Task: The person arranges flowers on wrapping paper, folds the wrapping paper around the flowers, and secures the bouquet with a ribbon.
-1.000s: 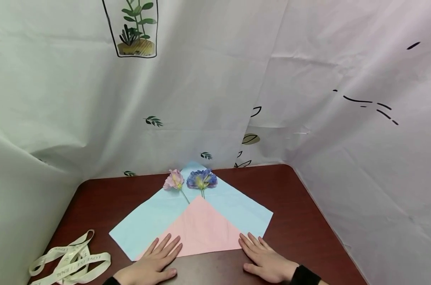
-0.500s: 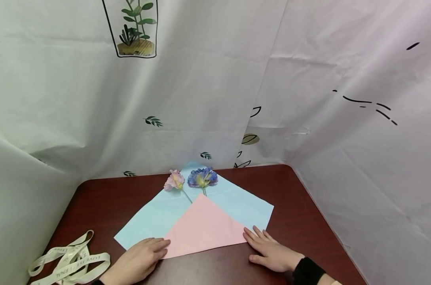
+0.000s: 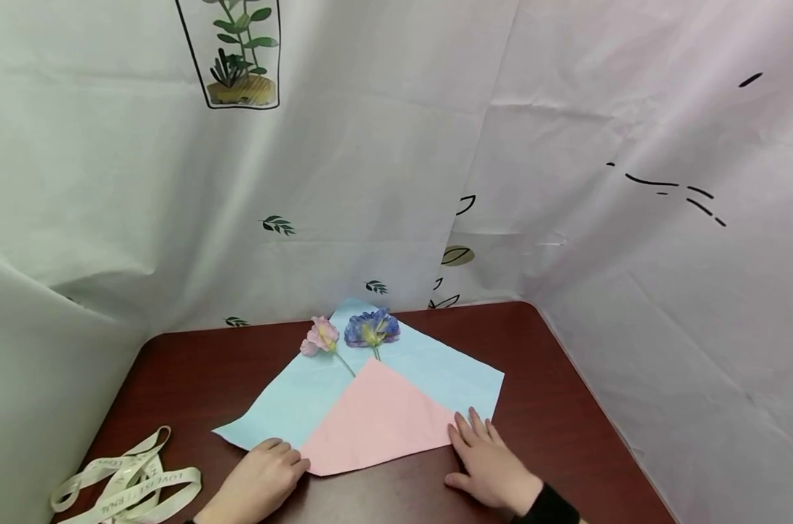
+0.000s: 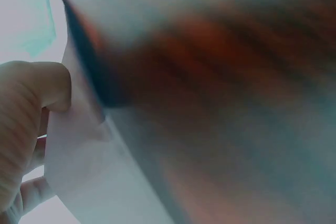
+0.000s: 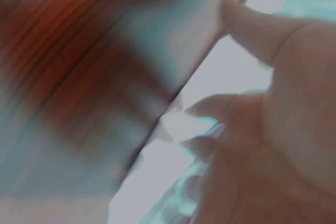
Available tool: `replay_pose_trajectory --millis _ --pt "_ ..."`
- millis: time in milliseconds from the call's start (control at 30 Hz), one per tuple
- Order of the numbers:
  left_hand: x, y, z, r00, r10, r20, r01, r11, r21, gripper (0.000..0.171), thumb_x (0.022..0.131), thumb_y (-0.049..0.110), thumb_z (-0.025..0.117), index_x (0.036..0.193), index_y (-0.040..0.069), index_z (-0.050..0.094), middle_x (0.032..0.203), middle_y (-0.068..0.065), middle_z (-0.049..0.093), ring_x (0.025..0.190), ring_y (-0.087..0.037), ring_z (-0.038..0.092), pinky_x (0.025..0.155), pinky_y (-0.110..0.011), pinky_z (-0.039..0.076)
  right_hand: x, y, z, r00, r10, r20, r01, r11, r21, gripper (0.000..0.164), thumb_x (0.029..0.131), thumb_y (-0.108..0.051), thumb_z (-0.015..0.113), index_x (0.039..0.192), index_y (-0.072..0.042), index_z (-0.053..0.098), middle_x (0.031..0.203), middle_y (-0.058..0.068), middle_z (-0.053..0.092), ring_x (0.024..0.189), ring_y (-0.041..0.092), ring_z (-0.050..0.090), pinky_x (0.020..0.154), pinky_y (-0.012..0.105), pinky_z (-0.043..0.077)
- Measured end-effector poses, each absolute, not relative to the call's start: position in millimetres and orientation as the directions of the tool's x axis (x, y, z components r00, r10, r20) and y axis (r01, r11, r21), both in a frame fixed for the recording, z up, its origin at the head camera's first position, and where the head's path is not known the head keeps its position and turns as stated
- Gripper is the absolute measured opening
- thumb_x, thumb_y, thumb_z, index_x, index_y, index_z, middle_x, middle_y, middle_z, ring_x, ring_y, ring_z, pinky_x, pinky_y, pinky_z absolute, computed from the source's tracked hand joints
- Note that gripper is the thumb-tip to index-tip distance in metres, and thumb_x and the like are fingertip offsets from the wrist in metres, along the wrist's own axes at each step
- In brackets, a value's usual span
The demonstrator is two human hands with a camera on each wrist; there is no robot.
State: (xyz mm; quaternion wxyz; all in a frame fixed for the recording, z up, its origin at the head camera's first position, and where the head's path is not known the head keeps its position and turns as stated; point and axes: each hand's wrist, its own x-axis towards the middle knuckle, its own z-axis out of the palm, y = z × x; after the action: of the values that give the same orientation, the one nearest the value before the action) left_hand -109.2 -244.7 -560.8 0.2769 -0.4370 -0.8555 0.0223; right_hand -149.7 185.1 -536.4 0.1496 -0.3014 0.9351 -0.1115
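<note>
And the left hand (image 3: 265, 474) pinches the blue paper (image 3: 301, 400) at the pink flap's (image 3: 379, 422) left end, right hand (image 3: 486, 457) spread flat at its right (blooms (image 3: 372, 327) beyond its tip): seemingly side-folding, needing a careful lift.

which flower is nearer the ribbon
The pink flower, on the left in the head view; the blue flower lies farther from the ribbon.

Ribbon (image 3: 137, 494) blocks near-left; right of paper (image 3: 378, 413) lies free

A curtained booth; printed white cloth (image 3: 370, 160) behind and beside a dark-red table (image 3: 199, 378)
</note>
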Motion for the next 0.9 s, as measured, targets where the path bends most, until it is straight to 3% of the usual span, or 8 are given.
replay_pose_trajectory --millis 133,267,367,500,700,767,833,900 --pt "-109 -232 -543 -0.404 0.786 0.467 0.756 0.575 -0.313 0.019 0.09 0.013 0.058 0.073 0.019 0.064 0.06 0.008 0.048 0.057 -0.011 0.047 0.065 -0.03 0.05 -130 141 -535 -0.782 -0.606 -0.147 -0.571 0.79 -0.225 0.082 0.104 -0.055 0.074 0.165 -0.006 0.053 0.172 0.021 0.046 0.162 0.049 0.035 0.125 0.068 0.035" --pt "-108 -218 -528 -0.362 0.809 0.463 0.772 0.539 -0.336 0.027 0.095 0.008 0.05 0.073 0.02 0.061 0.06 0.007 0.044 0.057 -0.013 0.045 0.069 -0.03 0.052 -124 107 -539 -0.744 -0.656 -0.128 -0.619 0.748 -0.241 0.067 0.105 -0.053 0.075 0.159 -0.015 0.063 0.16 0.01 0.062 0.153 0.041 0.053 0.12 0.056 0.047" --pt "-109 -210 -521 -0.341 0.821 0.459 0.777 0.521 -0.354 0.034 0.099 0.004 0.044 0.073 0.019 0.06 0.06 0.006 0.043 0.058 -0.014 0.045 0.074 -0.031 0.055 -123 92 -543 -0.724 -0.684 -0.087 -0.654 0.721 -0.227 0.052 0.103 -0.049 0.079 0.144 -0.016 0.074 0.14 0.005 0.072 0.14 0.038 0.064 0.111 0.048 0.056" --pt "-111 -205 -514 -0.327 0.828 0.455 0.776 0.51 -0.372 0.044 0.104 0.001 0.036 0.072 0.019 0.059 0.06 0.005 0.042 0.059 -0.015 0.045 0.077 -0.032 0.056 -122 83 -549 -0.735 -0.677 -0.031 -0.656 0.722 -0.22 0.03 0.1 -0.047 0.083 0.112 -0.019 0.082 0.118 0.003 0.074 0.129 0.037 0.07 0.1 0.043 0.061" --pt "-114 -199 -503 -0.304 0.855 0.421 0.785 0.475 -0.398 0.064 0.115 -0.001 0.018 0.077 0.02 0.065 0.063 0.006 0.048 0.069 -0.014 0.053 0.09 -0.035 0.06 -122 76 -557 -0.784 -0.62 0.04 -0.601 0.74 -0.3 0.03 0.098 -0.047 0.086 0.087 -0.022 0.074 0.086 -0.008 0.064 0.12 0.04 0.075 0.096 0.044 0.064" --pt "-116 -195 -498 -0.292 0.875 0.386 0.792 0.447 -0.415 0.055 0.112 -0.004 0.031 0.08 0.021 0.068 0.066 0.007 0.053 0.075 -0.013 0.056 0.098 -0.037 0.059 -121 73 -560 -0.791 -0.607 0.078 -0.598 0.741 -0.304 0.035 0.096 -0.051 0.087 0.084 -0.022 0.072 0.078 -0.011 0.058 0.112 0.04 0.077 0.091 0.044 0.066" --pt "-119 -189 -494 -0.276 0.897 0.344 0.798 0.414 -0.439 0.038 0.106 -0.001 0.053 0.081 0.023 0.07 0.069 0.009 0.057 0.083 -0.013 0.06 0.106 -0.039 0.056 -121 69 -561 -0.792 -0.599 0.115 -0.604 0.742 -0.292 0.039 0.096 -0.055 0.085 0.082 -0.022 0.071 0.075 -0.012 0.057 0.092 0.031 0.078 0.09 0.046 0.066" --pt "-122 -181 -492 -0.258 0.916 0.308 0.805 0.381 -0.456 0.023 0.095 0.006 0.073 0.082 0.024 0.073 0.071 0.01 0.059 0.092 -0.012 0.062 0.113 -0.04 0.053 -121 64 -561 -0.79 -0.596 0.144 -0.61 0.744 -0.273 0.044 0.097 -0.059 0.082 0.078 -0.022 0.068 0.07 -0.011 0.054 0.072 0.021 0.07 0.091 0.048 0.065"
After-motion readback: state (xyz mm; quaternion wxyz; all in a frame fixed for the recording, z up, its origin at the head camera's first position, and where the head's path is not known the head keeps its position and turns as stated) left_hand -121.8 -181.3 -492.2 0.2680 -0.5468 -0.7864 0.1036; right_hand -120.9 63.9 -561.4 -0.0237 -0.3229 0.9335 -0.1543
